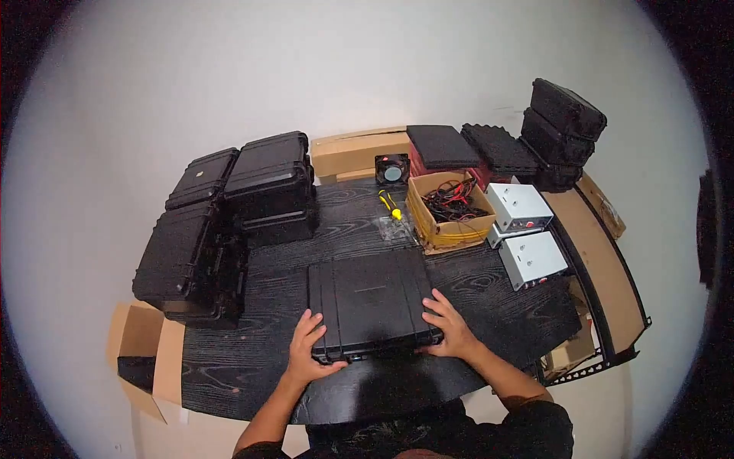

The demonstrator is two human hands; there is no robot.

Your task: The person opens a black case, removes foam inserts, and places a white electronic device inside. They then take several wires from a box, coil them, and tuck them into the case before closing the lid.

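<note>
A closed black hard plastic case (371, 298) lies flat on the dark wood-grain table in front of me, lid up. My left hand (307, 348) grips its front left corner, fingers against the side and the thumb along the front edge. At the opposite front corner, my right hand (449, 329) holds the case in the same way, with fingers on the lid's right edge. The latches on the front are partly in shadow.
Stacked black cases (267, 183) stand at the left. Behind are a small fan (392, 169), a yellow-black screwdriver (390, 205), a carton of cables (451, 210) and dark foam sheets (440, 145). White metal boxes (533, 258) sit at the right. An open carton (164, 359) is lower left.
</note>
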